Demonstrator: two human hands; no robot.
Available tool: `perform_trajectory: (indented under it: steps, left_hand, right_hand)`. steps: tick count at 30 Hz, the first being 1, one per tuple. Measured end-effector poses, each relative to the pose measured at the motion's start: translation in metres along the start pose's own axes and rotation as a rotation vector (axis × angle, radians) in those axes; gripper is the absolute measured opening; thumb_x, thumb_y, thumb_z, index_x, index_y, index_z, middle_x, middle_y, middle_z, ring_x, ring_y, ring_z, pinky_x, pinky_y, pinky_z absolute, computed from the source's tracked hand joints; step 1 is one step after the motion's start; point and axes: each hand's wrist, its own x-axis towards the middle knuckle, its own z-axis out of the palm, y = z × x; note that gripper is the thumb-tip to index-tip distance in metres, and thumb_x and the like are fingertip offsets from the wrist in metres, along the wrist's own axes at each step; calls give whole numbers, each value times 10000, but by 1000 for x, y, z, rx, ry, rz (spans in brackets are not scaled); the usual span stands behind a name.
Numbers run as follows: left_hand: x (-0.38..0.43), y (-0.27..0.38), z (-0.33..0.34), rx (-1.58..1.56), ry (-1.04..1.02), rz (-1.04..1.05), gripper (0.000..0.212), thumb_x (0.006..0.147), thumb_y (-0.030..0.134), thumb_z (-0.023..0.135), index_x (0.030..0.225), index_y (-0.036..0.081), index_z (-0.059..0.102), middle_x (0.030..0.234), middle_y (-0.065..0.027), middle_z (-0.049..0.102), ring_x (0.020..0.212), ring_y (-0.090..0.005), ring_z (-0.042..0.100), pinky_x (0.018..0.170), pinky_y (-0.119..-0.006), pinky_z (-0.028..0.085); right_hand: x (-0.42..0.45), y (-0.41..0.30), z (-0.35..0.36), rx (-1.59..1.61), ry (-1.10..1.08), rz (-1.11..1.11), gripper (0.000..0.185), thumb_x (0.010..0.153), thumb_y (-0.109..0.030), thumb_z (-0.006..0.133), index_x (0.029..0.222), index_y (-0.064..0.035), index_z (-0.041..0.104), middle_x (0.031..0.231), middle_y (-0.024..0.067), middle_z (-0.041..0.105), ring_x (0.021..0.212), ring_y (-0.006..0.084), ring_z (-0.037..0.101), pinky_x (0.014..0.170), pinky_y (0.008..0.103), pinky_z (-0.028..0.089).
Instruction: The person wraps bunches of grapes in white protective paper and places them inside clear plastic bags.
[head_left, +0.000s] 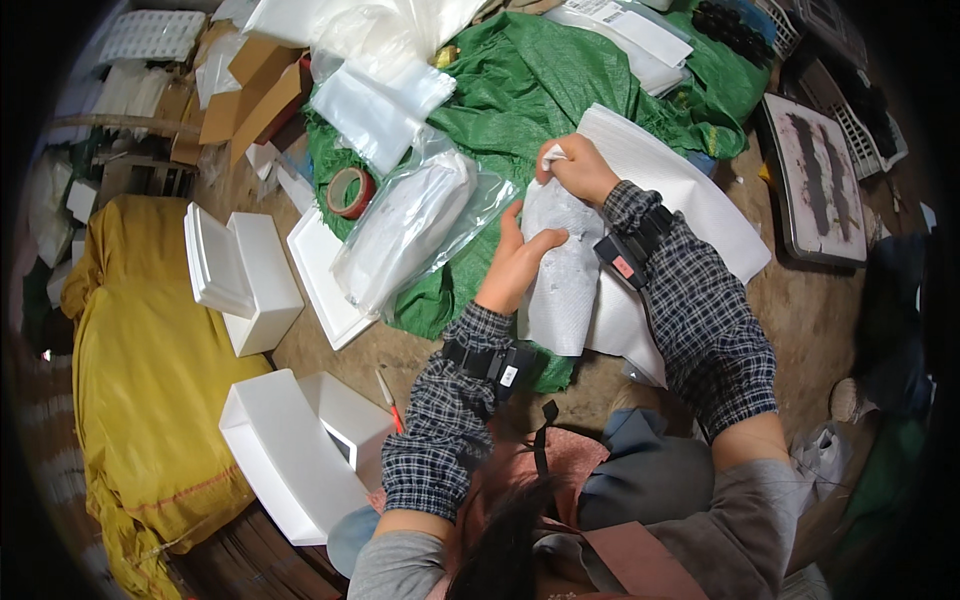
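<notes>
A bundle wrapped in white paper towel (559, 262) lies before me, with small damp-looking grey spots on its upper face. My right hand (581, 169) pinches the twisted far end of this paper. At the bundle's left side is my left hand (517, 259), thumb and forefinger spread, the thumb tip against the paper. What is inside the wrap is hidden. Under and to the right of it spreads a stack of white paper towel sheets (667, 195). Left of my hands, a clear plastic bag (420, 225) holds a similar white wrapped bundle.
A green woven sheet (525, 75) lies beneath the work. Tape roll (350, 193), clear bags (375, 112) and a foam lid (322, 277) are at left. White foam boxes (262, 285) stand by a yellow sack (165, 360). A red-handled knife (390, 401) lies near my left forearm.
</notes>
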Motion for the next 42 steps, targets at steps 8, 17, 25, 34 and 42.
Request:
perform_trajectory:
  steps: [8,17,25,34,42]
  left_hand:
    - [0,-6,14,-33,34,87,872,773,151,683,1418,-51,132,1304,-243,417,1178,-280,473,941,-327,433]
    - [-2,2,13,-41,-32,77,835,832,200,656,1437,-4,118,1318,-219,410,1200,-257,445,976,-338,396]
    - [21,48,-43,436,-163,-1,553,880,301,643,1313,1,473,1155,-70,584,1065,-182,548,898,-319,454]
    - [135,68,-179,1446,562,628,507,763,53,636,1245,34,479,1064,-205,592,974,-400,576,854,-450,479]
    - [153,83,-185,1556,472,499,284,760,78,596,1039,93,545,777,-208,641,771,-411,621,691,-491,491]
  right_hand:
    - [-63,-24,24,-374,327,-207,353,880,-283,589,1061,19,615,1200,226,539,1125,346,509,957,405,398]
    - [-67,-6,5,-392,69,-348,325,914,-269,523,1129,-46,622,1186,163,545,1144,322,475,984,417,367]
    - [-65,-1,5,-402,107,-385,274,923,-236,491,1078,-77,651,1124,135,566,1097,300,491,956,393,361]
    - [-68,-7,7,-360,124,-428,267,883,-174,504,1067,-46,650,1162,154,562,1138,325,478,985,406,353]
    - [-67,-1,6,-351,142,-444,244,834,-147,535,1010,-36,662,1164,148,565,1132,331,486,963,416,363]
